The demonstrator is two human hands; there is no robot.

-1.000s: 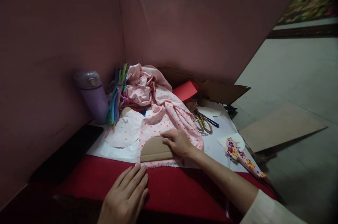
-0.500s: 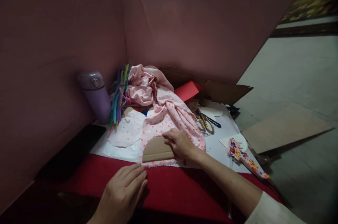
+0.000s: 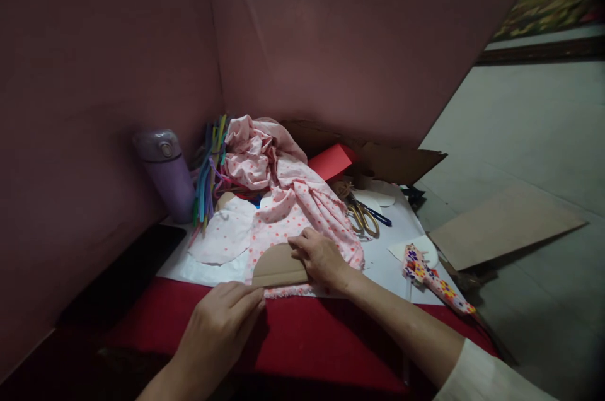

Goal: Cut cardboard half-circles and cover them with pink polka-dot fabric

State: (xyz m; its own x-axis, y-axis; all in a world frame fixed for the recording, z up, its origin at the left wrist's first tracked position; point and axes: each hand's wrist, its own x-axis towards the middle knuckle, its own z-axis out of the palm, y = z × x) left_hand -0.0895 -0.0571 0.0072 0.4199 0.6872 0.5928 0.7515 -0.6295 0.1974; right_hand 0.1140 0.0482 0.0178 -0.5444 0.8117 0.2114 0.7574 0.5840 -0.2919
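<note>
A brown cardboard half-round (image 3: 278, 267) lies flat on pink polka-dot cloth (image 3: 295, 215), its straight side towards me. My right hand (image 3: 326, 262) is closed over the cardboard's right part, fingertips bent onto its face. At the near left corner, my left hand (image 3: 224, 316) has its fingers pressed together on the frayed cloth edge beside the cardboard; the thumb is mostly hidden. To the left lies a paler dotted cloth piece (image 3: 224, 231) over another cardboard shape. The rest of the pink cloth is bunched up behind.
A purple bottle (image 3: 167, 180) and pipe cleaners (image 3: 205, 180) stand at left, near a black flat object (image 3: 123, 275). Gold-handled scissors (image 3: 366, 221), a blue cutter (image 3: 380, 217), red paper (image 3: 333, 161) and a flower-patterned glue gun (image 3: 435, 278) lie right. Pink panels (image 3: 307, 41) wall the back.
My left hand has moved slightly up and right, its fingertips now at the cardboard's lower left corner. The right hand stays on the cardboard. The whole view has shifted a little.
</note>
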